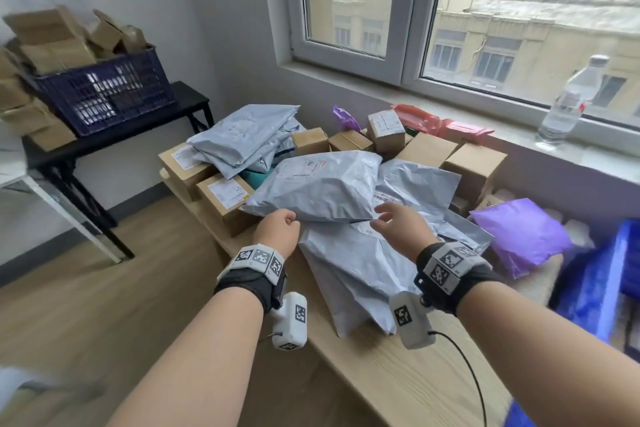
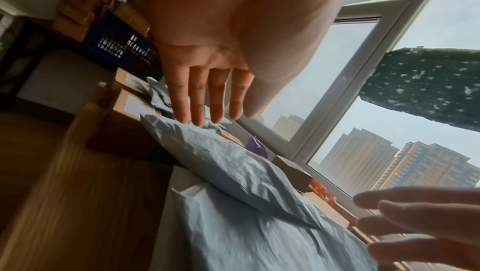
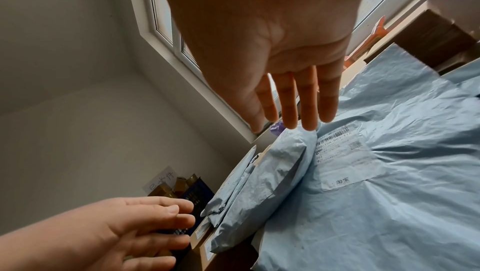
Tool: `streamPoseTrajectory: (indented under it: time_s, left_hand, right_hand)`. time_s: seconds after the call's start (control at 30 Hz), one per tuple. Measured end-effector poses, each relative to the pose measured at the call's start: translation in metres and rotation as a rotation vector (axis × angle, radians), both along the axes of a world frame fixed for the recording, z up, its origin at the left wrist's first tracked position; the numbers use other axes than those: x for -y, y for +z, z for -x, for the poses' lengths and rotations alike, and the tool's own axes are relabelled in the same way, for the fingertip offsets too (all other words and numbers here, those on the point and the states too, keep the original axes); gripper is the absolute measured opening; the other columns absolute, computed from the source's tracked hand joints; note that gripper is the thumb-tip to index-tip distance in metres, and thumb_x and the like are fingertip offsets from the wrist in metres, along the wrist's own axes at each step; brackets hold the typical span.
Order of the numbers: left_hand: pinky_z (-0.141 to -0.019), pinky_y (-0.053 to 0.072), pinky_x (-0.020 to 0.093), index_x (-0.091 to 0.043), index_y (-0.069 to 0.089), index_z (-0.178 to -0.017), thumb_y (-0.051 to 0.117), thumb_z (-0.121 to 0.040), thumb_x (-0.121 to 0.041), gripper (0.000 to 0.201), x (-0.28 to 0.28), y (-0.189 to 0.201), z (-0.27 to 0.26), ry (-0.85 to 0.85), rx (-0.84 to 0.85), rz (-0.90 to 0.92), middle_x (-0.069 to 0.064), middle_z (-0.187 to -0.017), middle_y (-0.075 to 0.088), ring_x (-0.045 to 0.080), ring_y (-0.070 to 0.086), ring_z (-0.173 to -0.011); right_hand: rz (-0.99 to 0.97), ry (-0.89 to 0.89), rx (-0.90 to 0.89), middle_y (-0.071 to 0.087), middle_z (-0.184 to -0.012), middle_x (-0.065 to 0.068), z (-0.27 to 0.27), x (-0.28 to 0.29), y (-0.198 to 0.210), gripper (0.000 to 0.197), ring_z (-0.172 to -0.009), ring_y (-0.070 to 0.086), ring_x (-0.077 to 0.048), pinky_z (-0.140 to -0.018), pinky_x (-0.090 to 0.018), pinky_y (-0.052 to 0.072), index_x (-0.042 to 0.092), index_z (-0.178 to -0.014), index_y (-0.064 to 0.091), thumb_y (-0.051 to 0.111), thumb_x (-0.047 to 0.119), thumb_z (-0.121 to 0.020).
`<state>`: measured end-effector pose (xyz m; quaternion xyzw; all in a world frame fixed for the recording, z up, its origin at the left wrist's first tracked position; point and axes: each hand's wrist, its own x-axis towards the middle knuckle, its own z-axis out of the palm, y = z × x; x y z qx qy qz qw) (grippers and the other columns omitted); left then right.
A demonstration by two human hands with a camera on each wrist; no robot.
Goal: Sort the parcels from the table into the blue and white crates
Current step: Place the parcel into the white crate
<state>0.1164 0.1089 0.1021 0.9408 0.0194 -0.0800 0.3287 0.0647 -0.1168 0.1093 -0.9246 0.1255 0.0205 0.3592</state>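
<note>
- Reaching for the next parcel: both hands hover at the near edge of the plump grey mailer bag (image 1: 320,184) on top of the pile on the table (image 1: 398,367).
- Left hand (image 1: 277,230) is empty, fingers straight in the wrist view, just short of the bag's near-left corner.
- Right hand (image 1: 398,224) is empty too, fingers spread and relaxed over the flat grey bags (image 1: 363,263) beneath.
- Next, I judge, both hands must close on that top bag and lift it clear without dragging its neighbours.
- Blue crate (image 1: 100,94), already heaped with boxes, stands well apart to the left; another blue bin (image 1: 595,288) sits just beside the table on the right.
</note>
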Motion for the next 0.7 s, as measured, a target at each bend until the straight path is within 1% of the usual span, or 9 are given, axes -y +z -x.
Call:
streamPoseTrajectory:
  time_s: [0.07, 0.17, 0.27, 0.33, 0.43, 0.47, 0.53, 0.6, 0.7]
  left_hand:
    - [-0.099, 0.042, 0.033, -0.016, 0.057, -0.132, 0.047, -0.100, -0.021, 0.034, -0.005, -0.005, -0.025, -0.006, -0.001, -0.004, 0.006, -0.135, 0.058, 0.026, 0.054, -0.122]
    - [-0.098, 0.042, 0.033, -0.016, 0.055, -0.133, 0.045, -0.100, -0.020, 0.034, -0.011, -0.012, -0.063, -0.033, -0.005, -0.028, 0.008, -0.135, 0.058, 0.027, 0.054, -0.122]
    - [-0.100, 0.041, 0.035, -0.015, 0.056, -0.132, 0.045, -0.100, -0.019, 0.035, -0.019, -0.021, -0.105, -0.058, 0.010, -0.073, 0.011, -0.136, 0.057, 0.030, 0.052, -0.123]
    - [-0.102, 0.040, 0.037, -0.015, 0.056, -0.133, 0.045, -0.099, -0.018, 0.036, -0.028, -0.028, -0.133, -0.092, 0.012, -0.105, 0.013, -0.139, 0.053, 0.032, 0.050, -0.125]
    - [-0.101, 0.040, 0.039, -0.016, 0.054, -0.136, 0.045, -0.098, -0.016, 0.039, -0.043, -0.043, -0.171, -0.147, -0.013, -0.138, 0.013, -0.142, 0.049, 0.034, 0.049, -0.125]
    - [-0.100, 0.041, 0.039, -0.015, 0.053, -0.136, 0.043, -0.099, -0.018, 0.038, -0.048, -0.048, -0.181, -0.167, -0.024, -0.151, 0.015, -0.141, 0.050, 0.035, 0.049, -0.124]
    - [-0.099, 0.041, 0.041, -0.012, 0.053, -0.137, 0.043, -0.099, -0.018, 0.040, -0.056, -0.059, -0.200, -0.196, -0.037, -0.178, 0.017, -0.139, 0.051, 0.037, 0.049, -0.123]
    - [-0.099, 0.041, 0.044, -0.008, 0.051, -0.136, 0.043, -0.096, -0.016, 0.041, -0.061, -0.069, -0.215, -0.197, -0.069, -0.204, 0.019, -0.137, 0.051, 0.038, 0.049, -0.122]
    - [-0.101, 0.040, 0.044, -0.006, 0.047, -0.137, 0.041, -0.098, -0.020, 0.042, -0.064, -0.082, -0.230, -0.188, -0.182, -0.218, 0.021, -0.137, 0.051, 0.039, 0.048, -0.123]
  right_hand:
    - [0.023, -0.022, -0.001, 0.065, -0.124, -0.004, -0.019, -0.005, -0.005, 0.039, -0.111, 0.061, -0.021, -0.095, -0.032, 0.047, 0.015, -0.133, 0.057, 0.057, 0.029, -0.096]
    - [0.050, -0.094, 0.008, 0.062, -0.131, -0.005, -0.046, -0.014, -0.010, 0.041, -0.118, 0.058, -0.021, -0.100, -0.033, 0.044, 0.014, -0.133, 0.057, 0.058, 0.029, -0.095]
    - [0.072, -0.189, -0.005, 0.057, -0.138, -0.005, -0.072, -0.023, -0.017, 0.045, -0.124, 0.054, -0.022, -0.102, -0.033, 0.042, 0.012, -0.134, 0.056, 0.059, 0.032, -0.094]
    - [0.075, -0.258, -0.034, 0.055, -0.140, -0.007, -0.087, -0.029, -0.023, 0.048, -0.127, 0.052, -0.023, -0.104, -0.032, 0.039, 0.011, -0.136, 0.055, 0.060, 0.033, -0.093]
    - [0.116, -0.339, -0.094, 0.054, -0.140, -0.011, -0.107, -0.039, -0.030, 0.051, -0.129, 0.050, -0.026, -0.105, -0.034, 0.038, 0.007, -0.137, 0.053, 0.060, 0.031, -0.093]
    - [0.128, -0.356, -0.117, 0.057, -0.136, -0.012, -0.112, -0.042, -0.031, 0.047, -0.126, 0.051, -0.028, -0.102, -0.035, 0.040, 0.006, -0.134, 0.055, 0.059, 0.030, -0.093]
    - [0.134, -0.400, -0.151, 0.063, -0.121, -0.014, -0.120, -0.048, -0.035, 0.035, -0.112, 0.058, -0.029, -0.089, -0.035, 0.044, 0.006, -0.119, 0.060, 0.059, 0.030, -0.094]
    - [0.134, -0.451, -0.181, 0.064, -0.110, -0.012, -0.125, -0.052, -0.040, 0.027, -0.098, 0.060, -0.028, -0.080, -0.034, 0.046, 0.007, -0.108, 0.060, 0.058, 0.029, -0.093]
    - [0.140, -0.523, -0.226, 0.059, -0.097, -0.006, -0.130, -0.057, -0.045, 0.019, -0.085, 0.055, -0.024, -0.071, -0.031, 0.040, 0.008, -0.103, 0.055, 0.057, 0.025, -0.094]
